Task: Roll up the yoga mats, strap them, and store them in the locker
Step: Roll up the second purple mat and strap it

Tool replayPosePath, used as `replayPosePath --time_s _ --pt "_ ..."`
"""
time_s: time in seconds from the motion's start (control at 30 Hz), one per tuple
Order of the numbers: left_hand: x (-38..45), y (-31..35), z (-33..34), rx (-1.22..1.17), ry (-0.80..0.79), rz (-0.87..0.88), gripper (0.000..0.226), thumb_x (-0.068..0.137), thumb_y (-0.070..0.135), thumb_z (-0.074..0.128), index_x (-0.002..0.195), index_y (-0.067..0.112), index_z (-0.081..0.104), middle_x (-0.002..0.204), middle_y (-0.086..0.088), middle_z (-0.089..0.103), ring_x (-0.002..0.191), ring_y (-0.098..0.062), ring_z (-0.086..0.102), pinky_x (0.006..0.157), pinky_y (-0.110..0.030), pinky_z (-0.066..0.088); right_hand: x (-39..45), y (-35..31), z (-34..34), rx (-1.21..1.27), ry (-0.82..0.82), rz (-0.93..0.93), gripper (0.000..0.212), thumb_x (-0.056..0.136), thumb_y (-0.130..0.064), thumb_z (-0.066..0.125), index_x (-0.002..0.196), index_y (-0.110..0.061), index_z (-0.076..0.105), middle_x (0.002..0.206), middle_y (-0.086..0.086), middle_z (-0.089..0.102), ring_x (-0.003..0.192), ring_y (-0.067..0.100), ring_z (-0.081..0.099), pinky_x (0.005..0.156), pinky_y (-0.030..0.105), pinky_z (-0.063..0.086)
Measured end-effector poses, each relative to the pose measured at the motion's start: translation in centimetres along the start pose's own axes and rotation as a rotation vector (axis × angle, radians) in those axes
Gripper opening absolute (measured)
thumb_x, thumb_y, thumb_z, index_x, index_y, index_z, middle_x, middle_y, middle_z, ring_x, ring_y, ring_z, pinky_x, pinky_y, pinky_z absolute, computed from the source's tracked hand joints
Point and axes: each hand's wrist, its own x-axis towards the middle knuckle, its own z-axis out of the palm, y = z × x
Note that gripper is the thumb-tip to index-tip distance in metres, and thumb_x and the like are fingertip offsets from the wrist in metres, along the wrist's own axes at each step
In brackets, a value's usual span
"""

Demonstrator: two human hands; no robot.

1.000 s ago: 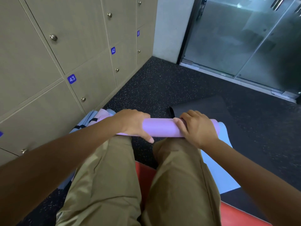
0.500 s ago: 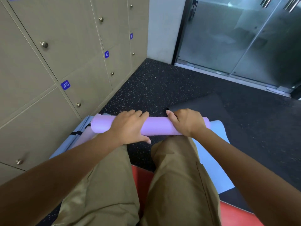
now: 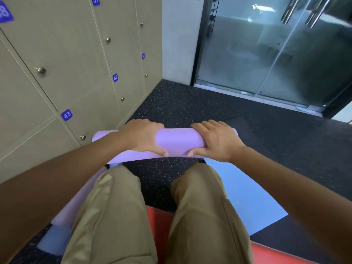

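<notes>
While both hands curl on it | purple mat point(image 3: 179, 141) spans left grip point(image 3: 142, 137), right grip point(image 3: 215, 139)

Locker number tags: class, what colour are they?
Blue with white numbers, as on tag 43; the head view shows it best.

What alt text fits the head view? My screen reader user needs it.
Both hands, left hand and right hand, grip a rolled purple foam yoga mat above khaki-trousered knees. A flat light blue mat lies on dark speckled floor; beige numbered lockers stand left, glass doors ahead.
</notes>
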Motion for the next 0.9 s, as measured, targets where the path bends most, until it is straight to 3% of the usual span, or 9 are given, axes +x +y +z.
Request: replayPosePath --time_s 0.1,0.3,0.37,0.47,0.53,0.6,0.77,0.9 --pt "0.1 -0.5 -1.4 -0.13 -0.095 0.02 0.067 0.054 0.086 0.071 0.089 0.03 0.057 0.084 0.01 0.065 0.081 -0.015 0.061 0.068 -0.036 0.05 -0.4 0.1 -2.2 -0.01 -0.106 -0.015 0.106 0.063 -0.097 0.053 0.144 -0.029 0.044 0.126 -0.007 0.061 0.115 0.021 0.058 0.096 0.042 0.049" --pt "-0.9 0.5 -3.1 -0.274 -0.188 0.057 0.063 0.056 0.081 0.076 0.096 0.034 0.062 0.094 0.014 0.069 0.088 -0.011 0.066 0.081 -0.04 0.056 -1.1 -0.8 -5.0 -0.022 -0.138 0.016 0.08 0.068 -0.082 0.069 0.13 -0.035 0.051 0.114 -0.011 0.065 0.102 0.019 0.063 0.074 0.031 0.041" --pt "-1.5 1.4 -3.6 -0.167 -0.13 0.078 0.072 0.057 0.086 0.072 0.104 0.033 0.058 0.097 0.012 0.067 0.091 -0.018 0.064 0.075 -0.039 0.052 -1.3 -1.1 -5.9 0.014 -0.157 0.052 0.075 0.066 -0.081 0.07 0.125 -0.037 0.053 0.109 -0.013 0.067 0.095 0.018 0.063 0.072 0.032 0.043" --pt "-2.2 3.7 -3.9 0.152 0.097 0.144 0.086 0.059 0.09 0.067 0.118 0.029 0.049 0.105 0.01 0.062 0.096 -0.022 0.062 0.06 -0.035 0.033 -1.4 -1.5 -7.1 0.106 -0.19 0.125 0.071 0.064 -0.078 0.075 0.119 -0.037 0.057 0.098 -0.012 0.069 0.087 0.018 0.06 0.072 0.034 0.047" --pt "-2.4 5.2 -3.9 0.282 0.243 0.197 0.088 0.059 0.09 0.067 0.115 0.025 0.047 0.103 0.007 0.061 0.093 -0.024 0.062 0.058 -0.035 0.027 -1.4 -1.6 -7.7 0.165 -0.208 0.158 0.07 0.063 -0.077 0.078 0.117 -0.037 0.058 0.093 -0.013 0.066 0.085 0.018 0.059 0.069 0.033 0.045" --pt "-2.4 5.9 -4.3 0.305 0.292 0.211 0.085 0.062 0.089 0.066 0.111 0.022 0.046 0.098 0.004 0.061 0.089 -0.027 0.063 0.059 -0.036 0.028 -1.5 -1.6 -8.2 0.203 -0.226 0.173 0.07 0.061 -0.077 0.079 0.115 -0.038 0.057 0.09 -0.015 0.064 0.085 0.017 0.058 0.066 0.032 0.042" --pt "-2.3 6.4 -5.2 0.197 0.16 0.145 0.08 0.063 0.086 0.069 0.11 0.025 0.05 0.082 0.008 0.053 0.083 -0.026 0.056 0.054 -0.035 0.022 -2.3 -1.2 -9.2 0.178 -0.25 0.13 0.08 0.059 -0.078 0.079 0.123 -0.038 0.052 0.111 -0.016 0.063 0.099 0.016 0.059 0.074 0.033 0.044" --pt "-1.9 6.4 -5.8 -0.057 0.001 0.083 0.066 0.06 0.082 0.076 0.091 0.03 0.049 0.08 0.013 0.053 0.079 -0.017 0.056 0.057 -0.034 0.035 -2.9 -0.7 -10.1 -0.025 -0.249 0.06 0.095 0.057 -0.073 0.082 0.136 -0.041 0.041 0.123 -0.015 0.058 0.11 0.016 0.058 0.08 0.036 0.047"
